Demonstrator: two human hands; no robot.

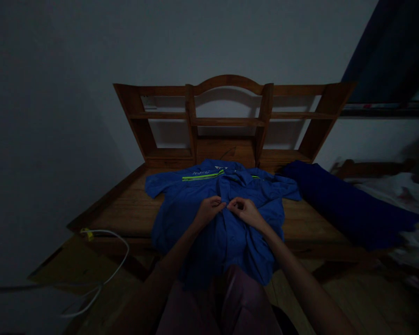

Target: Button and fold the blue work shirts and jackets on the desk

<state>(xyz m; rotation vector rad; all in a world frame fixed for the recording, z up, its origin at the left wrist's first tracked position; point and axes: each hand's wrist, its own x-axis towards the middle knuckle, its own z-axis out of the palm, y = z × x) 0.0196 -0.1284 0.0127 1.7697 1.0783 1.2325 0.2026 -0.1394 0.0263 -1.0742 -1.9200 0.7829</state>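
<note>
One blue shirt point(226, 237) lies spread face up at the middle of the table point(125, 216), its collar on the far side and its hem hanging over the near edge, with a bright stripe point(202, 176) across the chest. The step in hand seems to be close fingertip work on the front strip, perhaps at a button, though the light is too dim to tell. At that strip, the left hand point(210, 209) has its thumb and forefinger nearly closed, pinching the cloth from the left; the right hand point(244, 211) meets it from the right, thumb and forefinger bent into a small ring and gripping the cloth at their tips. The two sets of fingertips are just beside each other. The next move, I judge, calls for a steady left pinch and small, exact motion from the right. Beyond the shirt, a wooden shelf point(228, 122) stands at the far side against the wall point(73, 93); to the right lies a darker blue cloth point(342, 200), and near left a white cable point(127, 246) hangs in a loop.
</note>
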